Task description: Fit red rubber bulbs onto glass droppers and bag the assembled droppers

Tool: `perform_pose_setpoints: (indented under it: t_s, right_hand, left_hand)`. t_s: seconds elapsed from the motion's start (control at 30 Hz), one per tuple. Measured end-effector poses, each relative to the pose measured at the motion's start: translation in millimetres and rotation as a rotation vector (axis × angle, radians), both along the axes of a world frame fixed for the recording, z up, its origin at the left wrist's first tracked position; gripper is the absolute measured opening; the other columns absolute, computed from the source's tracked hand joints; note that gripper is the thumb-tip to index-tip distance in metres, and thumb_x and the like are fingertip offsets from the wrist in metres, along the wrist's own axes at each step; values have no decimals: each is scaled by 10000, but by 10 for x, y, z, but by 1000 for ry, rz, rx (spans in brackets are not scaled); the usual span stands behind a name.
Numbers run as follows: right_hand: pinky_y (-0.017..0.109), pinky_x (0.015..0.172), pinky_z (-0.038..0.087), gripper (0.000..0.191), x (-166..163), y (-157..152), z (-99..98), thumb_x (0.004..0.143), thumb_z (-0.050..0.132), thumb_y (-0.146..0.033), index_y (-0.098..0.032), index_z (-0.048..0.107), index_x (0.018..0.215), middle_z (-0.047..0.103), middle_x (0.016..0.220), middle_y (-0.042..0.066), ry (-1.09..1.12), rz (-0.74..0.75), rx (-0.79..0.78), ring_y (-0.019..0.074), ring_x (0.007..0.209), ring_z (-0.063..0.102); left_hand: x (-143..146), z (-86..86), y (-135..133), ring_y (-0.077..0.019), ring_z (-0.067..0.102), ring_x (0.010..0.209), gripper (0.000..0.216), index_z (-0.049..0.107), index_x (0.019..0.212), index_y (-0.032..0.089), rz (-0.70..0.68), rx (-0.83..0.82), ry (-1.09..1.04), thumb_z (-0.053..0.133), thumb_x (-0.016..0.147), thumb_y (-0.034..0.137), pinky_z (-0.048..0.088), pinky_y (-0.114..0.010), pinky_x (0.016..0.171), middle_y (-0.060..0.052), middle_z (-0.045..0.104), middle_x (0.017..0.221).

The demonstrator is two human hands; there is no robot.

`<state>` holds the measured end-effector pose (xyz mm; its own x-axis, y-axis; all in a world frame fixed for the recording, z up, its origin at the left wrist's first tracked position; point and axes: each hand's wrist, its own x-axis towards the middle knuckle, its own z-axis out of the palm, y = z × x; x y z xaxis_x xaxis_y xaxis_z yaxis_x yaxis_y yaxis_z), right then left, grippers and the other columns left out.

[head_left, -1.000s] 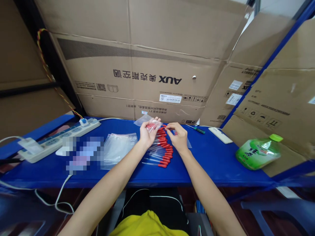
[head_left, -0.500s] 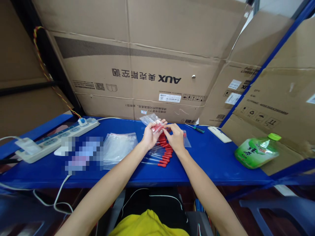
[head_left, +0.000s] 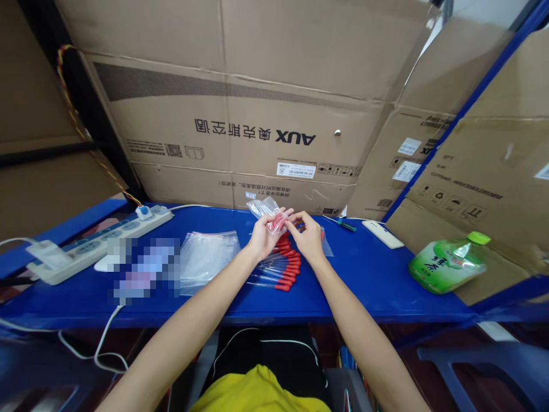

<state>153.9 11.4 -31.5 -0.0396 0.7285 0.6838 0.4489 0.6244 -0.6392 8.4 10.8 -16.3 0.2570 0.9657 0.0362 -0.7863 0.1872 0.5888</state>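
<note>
My left hand (head_left: 261, 239) is closed on a small clear plastic bag (head_left: 266, 210) with red-capped droppers inside, held a little above the blue table (head_left: 369, 274). My right hand (head_left: 307, 236) pinches the same bag at its right edge, fingertips against those of the left. Below both hands a row of several glass droppers with red bulbs (head_left: 285, 269) lies on the table. Another small clear bag (head_left: 325, 243) lies just right of my right hand.
A stack of clear bags (head_left: 206, 257) lies to the left, beside a blurred patch and a white power strip (head_left: 94, 240). A green bottle (head_left: 448, 263) lies at the right, a white remote (head_left: 382, 233) and a green-handled screwdriver (head_left: 343, 224) behind. Cardboard boxes (head_left: 257, 114) wall the back.
My right hand has come in from the right to the bag, and both hands now pinch it together, slightly raised and further back. The droppers on the table have not moved.
</note>
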Motion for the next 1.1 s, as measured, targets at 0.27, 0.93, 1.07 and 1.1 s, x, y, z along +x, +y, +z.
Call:
perform_pose_setpoints:
  t_s: [0.27,0.93,1.07,1.1]
  right_hand:
    - [305,739,560,157,-16,38,-17,847,697,-287,-222,658,985,686,905,34,127,143,-34,185,807,665]
    - [285,688,513,163,-46,66,-58,817,691,-310,-229,592,918,662,852,20,177,194,-99,169,751,622]
    - [285,670,503,165,-29,69,-61,809,693,-320,-229,585,893,648,817,11,176,166,-114,165,717,606]
    - [286,666,501,166,-23,72,-62,804,695,-318,-227,586,890,646,812,9,184,155,-117,164,708,602]
  left_hand:
    - [-47,11,38,-286,705,1162,572,576,1353,60,-36,-10,-66,485,797,159,553,-397,1000,-189,680,1362]
    - [-65,-18,81,-266,718,1068,539,692,1212,9,-106,-25,-26,493,750,203,573,-354,943,-190,762,1171]
    - [-47,-34,84,-241,734,967,463,713,1130,40,-121,-49,-43,494,744,173,586,-335,885,-176,776,1115]
    - [-48,-32,85,-242,734,975,449,712,1118,40,-131,-49,-49,490,750,171,587,-336,884,-179,772,1127]
